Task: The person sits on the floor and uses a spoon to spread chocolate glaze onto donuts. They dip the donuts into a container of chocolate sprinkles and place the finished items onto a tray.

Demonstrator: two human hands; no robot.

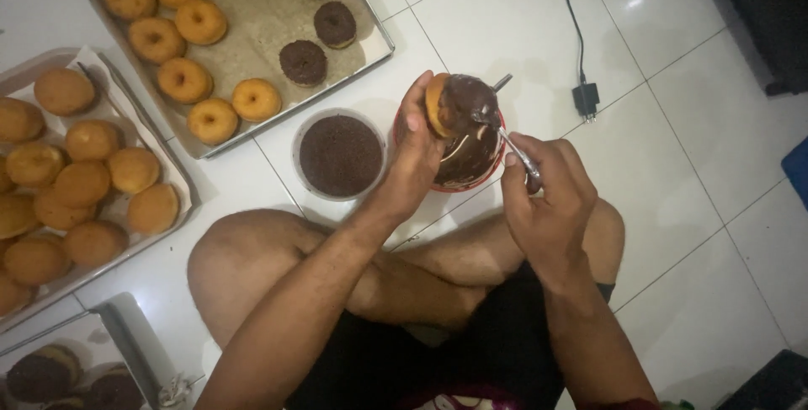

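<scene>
Doughnut [454,103] glazing, seen from the head camera above a person seated cross-legged on a white tiled floor [673,124]. The doughnut is gripped by its rim in the closed left hand [414,157] and held above a red bowl [467,162] of chocolate glaze. A metal spoon [509,145] is pinched in the closed right hand [543,199], its tip laid against the dark coating on the doughnut's face. The step in hand is judged to be the spreading of chocolate; the top appears nearly covered, with a pale edge left at 9 o'clock. The next move is judged to call for a steady wrist, so that drips fall into the bowl. A round tub of chocolate sprinkles [339,155] stands just beside the bowl at 9 o'clock. A metal tray [370,35] at 11 o'clock carries plain ring doughnuts [183,80] and three coated ones [303,62]; room is left on its paper near these. A second tray [181,187] of unglazed rounds [84,183] lies at 9 o'clock, well apart. Open floor is found at 3 o'clock, bounded by a black cable and plug [585,98] at 1 o'clock. The knees close off the near side.
</scene>
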